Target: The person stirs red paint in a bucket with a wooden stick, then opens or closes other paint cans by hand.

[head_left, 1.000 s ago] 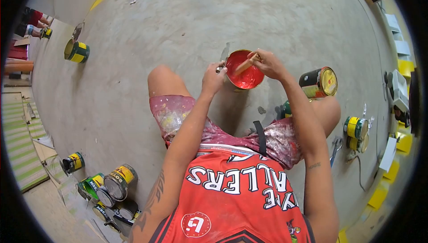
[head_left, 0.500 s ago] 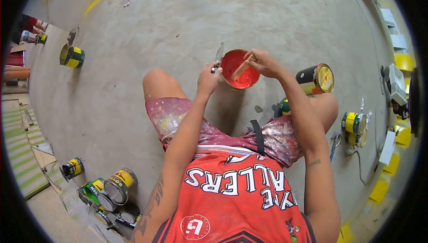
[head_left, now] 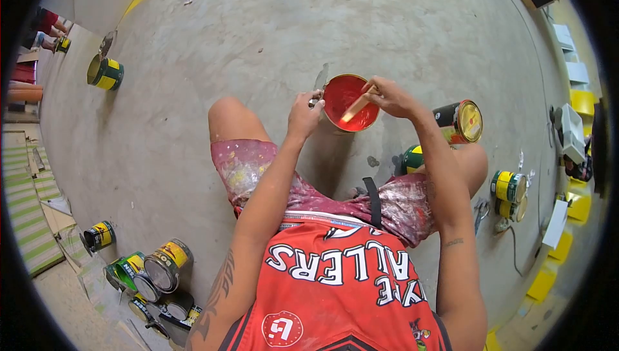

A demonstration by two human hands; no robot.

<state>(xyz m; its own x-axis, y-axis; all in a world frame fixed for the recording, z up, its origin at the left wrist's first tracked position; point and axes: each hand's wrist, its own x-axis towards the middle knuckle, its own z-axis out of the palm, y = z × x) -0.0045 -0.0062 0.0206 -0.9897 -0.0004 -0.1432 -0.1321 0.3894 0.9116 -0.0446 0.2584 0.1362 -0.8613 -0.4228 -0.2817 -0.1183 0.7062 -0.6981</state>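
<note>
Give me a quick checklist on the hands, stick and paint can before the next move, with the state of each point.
1. Right hand grips the stick: ok.
2. Stick's lower end lies within the open mouth of the paint can: ok.
3. Left hand is at the can's edge: ok.
4. Left hand has a firm hold on the can: cannot tell.
5. Red paint is evenly mixed right through: cannot tell, only its surface shows.
6. Both knees are apart from the can: ok.

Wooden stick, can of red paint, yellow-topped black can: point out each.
Wooden stick (head_left: 359,105), head view: middle.
Can of red paint (head_left: 336,93), head view: inner wall.
Yellow-topped black can (head_left: 472,122), head view: top.
</note>
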